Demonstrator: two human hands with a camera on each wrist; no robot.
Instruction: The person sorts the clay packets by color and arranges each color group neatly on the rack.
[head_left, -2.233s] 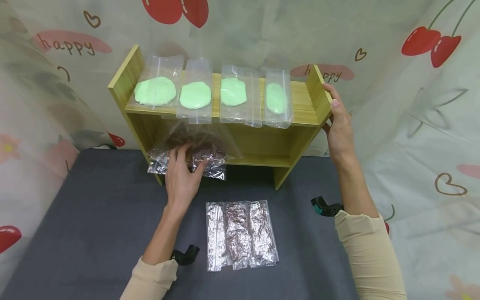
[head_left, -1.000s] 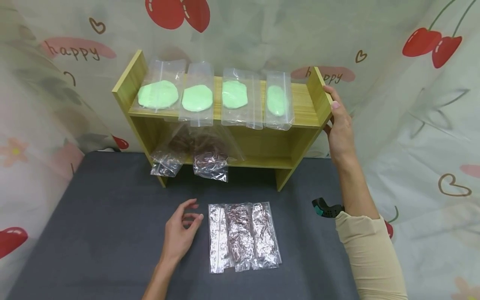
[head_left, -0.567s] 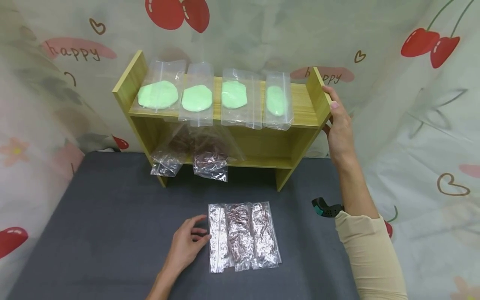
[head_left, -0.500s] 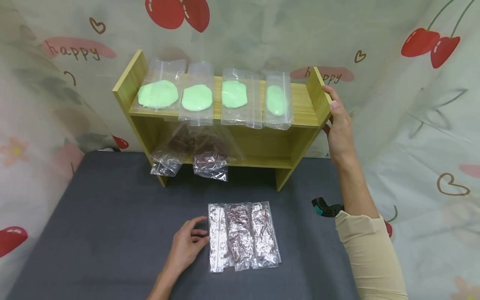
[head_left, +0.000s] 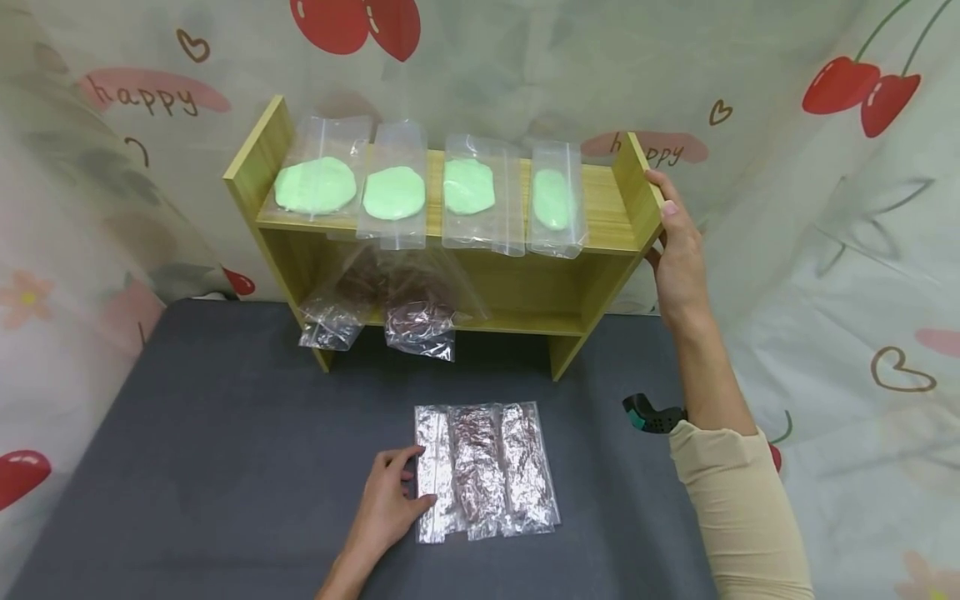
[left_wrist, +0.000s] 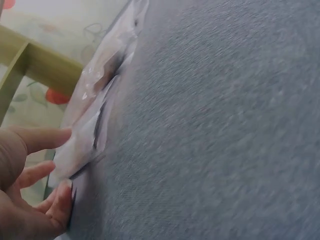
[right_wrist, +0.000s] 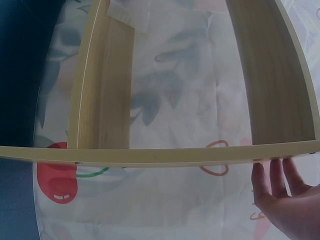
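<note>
In the head view my left hand (head_left: 386, 504) is over the left edge of the leftmost zip bag (head_left: 432, 433), thumb and forefinger spread apart. The left wrist view shows these fingertips (left_wrist: 62, 134) close to the shiny bags. Two more shiny bags, the middle one (head_left: 478, 475) with reddish-brown content and the right one (head_left: 527, 475), lie beside it, edges overlapping. My right hand (head_left: 678, 250) grips the right side panel of the wooden shelf (head_left: 615, 287). In the right wrist view several fingers (right_wrist: 277, 177) touch the panel's outer face.
On the top board lie several clear zip bags with flattened pale-green lumps, such as the leftmost bag (head_left: 315, 185). Two bags with brown content (head_left: 420, 312) hang over the lower board's front edge. A dark grey tabletop (head_left: 225, 467) and printed curtain (head_left: 480, 75) surround the shelf.
My left hand let go of the bags on the lower board, came down to the table and moved right onto the leftmost shiny bag. The right hand stayed on the shelf panel.
</note>
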